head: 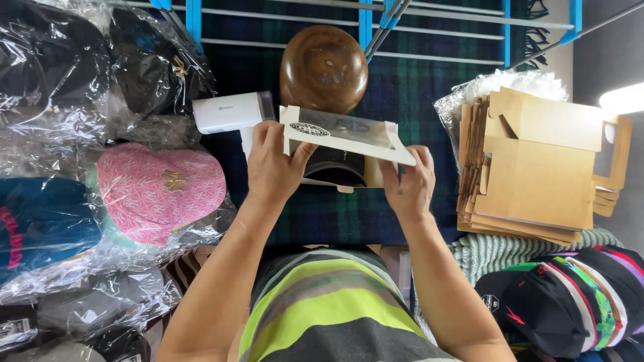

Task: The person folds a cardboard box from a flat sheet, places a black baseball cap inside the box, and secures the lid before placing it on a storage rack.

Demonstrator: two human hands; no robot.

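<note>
My left hand [272,167] and my right hand [410,184] hold a white cardboard box with a clear window [343,134] between them, above a dark plaid cloth [402,87]. The left thumb presses on the box's front left corner; the right hand grips its right end. A black cap [334,167] sits inside the box, showing under its front edge. Just behind the box stands a round brown wooden head form [323,67]. A white hand-held device [228,112] lies to the left of the box.
A stack of flat brown cardboard boxes [537,174] lies to the right. Caps in clear plastic bags fill the left side, among them a pink patterned cap [161,191]. More caps [570,302] are piled at the lower right. A blue and white rack [362,20] crosses the top.
</note>
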